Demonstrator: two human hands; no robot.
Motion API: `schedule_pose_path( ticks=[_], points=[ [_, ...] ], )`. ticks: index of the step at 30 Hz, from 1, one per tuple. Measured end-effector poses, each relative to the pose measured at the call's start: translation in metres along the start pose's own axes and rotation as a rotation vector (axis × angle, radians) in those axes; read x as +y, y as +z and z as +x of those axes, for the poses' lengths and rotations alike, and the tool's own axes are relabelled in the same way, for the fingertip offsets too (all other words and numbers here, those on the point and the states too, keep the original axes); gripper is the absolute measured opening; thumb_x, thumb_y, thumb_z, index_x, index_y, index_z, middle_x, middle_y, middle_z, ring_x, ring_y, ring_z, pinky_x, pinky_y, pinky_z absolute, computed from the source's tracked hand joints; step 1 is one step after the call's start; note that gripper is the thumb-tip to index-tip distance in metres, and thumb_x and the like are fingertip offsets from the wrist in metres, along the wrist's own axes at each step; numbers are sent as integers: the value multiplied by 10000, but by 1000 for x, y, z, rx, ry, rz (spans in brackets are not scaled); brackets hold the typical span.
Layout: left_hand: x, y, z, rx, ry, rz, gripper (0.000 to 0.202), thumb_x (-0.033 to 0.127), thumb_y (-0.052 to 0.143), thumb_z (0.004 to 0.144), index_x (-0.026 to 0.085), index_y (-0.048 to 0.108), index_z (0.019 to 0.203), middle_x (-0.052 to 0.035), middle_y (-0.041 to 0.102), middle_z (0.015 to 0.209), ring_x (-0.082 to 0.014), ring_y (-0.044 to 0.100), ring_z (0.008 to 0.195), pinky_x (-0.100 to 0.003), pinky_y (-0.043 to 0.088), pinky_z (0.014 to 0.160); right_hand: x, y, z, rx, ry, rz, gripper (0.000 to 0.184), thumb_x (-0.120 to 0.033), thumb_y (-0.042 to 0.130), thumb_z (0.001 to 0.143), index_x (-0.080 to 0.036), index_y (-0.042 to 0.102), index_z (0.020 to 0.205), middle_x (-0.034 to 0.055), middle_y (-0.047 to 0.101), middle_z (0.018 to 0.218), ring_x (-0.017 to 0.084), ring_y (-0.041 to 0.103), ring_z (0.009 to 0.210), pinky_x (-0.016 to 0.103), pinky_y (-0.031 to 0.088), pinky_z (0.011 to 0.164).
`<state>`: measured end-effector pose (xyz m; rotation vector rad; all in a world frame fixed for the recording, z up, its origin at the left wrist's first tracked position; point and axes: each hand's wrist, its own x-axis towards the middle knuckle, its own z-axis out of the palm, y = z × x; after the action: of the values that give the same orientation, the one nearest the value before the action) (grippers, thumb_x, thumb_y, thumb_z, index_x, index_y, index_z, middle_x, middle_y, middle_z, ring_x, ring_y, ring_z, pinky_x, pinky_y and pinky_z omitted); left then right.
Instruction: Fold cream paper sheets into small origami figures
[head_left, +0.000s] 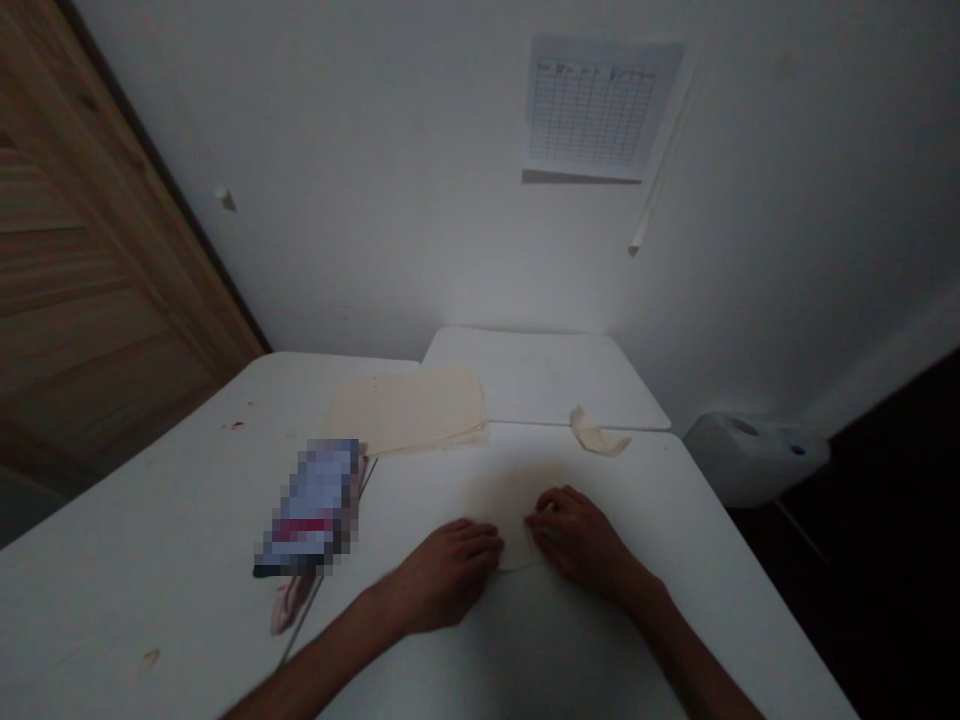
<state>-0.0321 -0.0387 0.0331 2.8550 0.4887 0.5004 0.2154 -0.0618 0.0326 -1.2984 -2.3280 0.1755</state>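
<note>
A small, thin cream-coloured sheet (pixel 514 492) lies on the white table between my hands; whether it is cloth or paper I cannot tell. My left hand (pixel 456 568) rests at its left edge, fingers together and curled over it. At its right edge, my right hand (pixel 579 535) has thumb and forefinger pinched on the sheet. Farther back on the left is a stack of larger cream sheets (pixel 412 410). Beyond my right hand sits a curled cream strip (pixel 598 436).
A pixelated flat object (pixel 311 505) with a pinkish strap (pixel 289 603) lies left of my left forearm. Small scraps (pixel 238 426) dot the left table. A white plastic container (pixel 750 460) stands beyond the right edge. A printed chart (pixel 592 110) hangs on the wall; a wooden door (pixel 90 260) is left.
</note>
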Motion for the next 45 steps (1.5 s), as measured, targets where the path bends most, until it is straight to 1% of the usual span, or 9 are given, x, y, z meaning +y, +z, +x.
schedule_pose_path(
  ticks=[7,12,17,21,23,26,31,39,45],
  points=[
    [-1,-8,-14,-17,-57,37,286,123,408,897,161,599,1107,-92,649,1166,-236,570,1132,-406,464,973,-8,-4,-7,-98,41,-13,266,-244,567,851,-261,640,1106,58,586,1066,208,510,995,375,405,905],
    [-5,-15,-19,-29,-64,0,314,117,401,902,167,590,1148,-97,643,1175,-236,558,1147,-410,455,986,-7,-7,-6,-132,78,13,302,-291,579,838,-275,638,1134,57,570,1076,214,500,1014,382,382,930],
    [-7,-17,-20,-21,-46,-22,313,100,409,890,160,595,1134,-101,646,1155,-241,556,1140,-427,435,1001,-4,-7,-1,-167,165,29,407,-324,657,771,-291,620,1176,51,553,1122,223,489,1050,384,364,964],
    [-7,-16,-20,-27,-46,-56,305,101,419,882,154,598,1123,-107,648,1133,-245,553,1135,-433,435,995,-2,-5,8,-164,225,66,337,-325,635,798,-273,636,1131,45,573,1101,214,494,1044,362,365,965],
    [-7,-17,-19,-5,-64,-103,303,99,434,873,160,601,1118,-101,648,1129,-235,554,1130,-426,431,1003,-1,-6,12,-174,242,95,344,-314,649,782,-256,635,1121,46,583,1083,214,499,1036,350,372,955],
    [-9,-18,-17,44,-93,-203,289,105,472,857,176,609,1100,-87,651,1120,-211,560,1122,-406,431,1016,-1,-9,14,-205,242,111,453,-316,700,717,-247,611,1156,51,572,1106,225,486,1068,350,358,970],
    [-15,-20,-11,114,-106,-292,260,134,505,839,185,623,1065,-99,648,1118,-216,553,1143,-410,455,992,-5,-11,4,-228,247,82,608,-369,724,661,-258,558,1235,58,530,1175,241,452,1111,372,327,984],
    [-12,-29,-2,13,-101,-270,278,102,521,758,184,632,999,-78,674,1058,-217,571,1124,-402,440,1009,-17,-4,-12,-156,284,64,644,-291,663,657,-256,507,1280,70,484,1283,249,402,1198,378,288,1025],
    [-13,-32,0,-72,-119,-259,356,106,521,743,196,629,1070,-79,656,1162,-237,547,1181,-432,410,1038,-19,5,-18,-139,336,30,681,-277,621,666,-221,462,1326,87,405,1405,260,313,1303,402,239,1078]
  ],
)
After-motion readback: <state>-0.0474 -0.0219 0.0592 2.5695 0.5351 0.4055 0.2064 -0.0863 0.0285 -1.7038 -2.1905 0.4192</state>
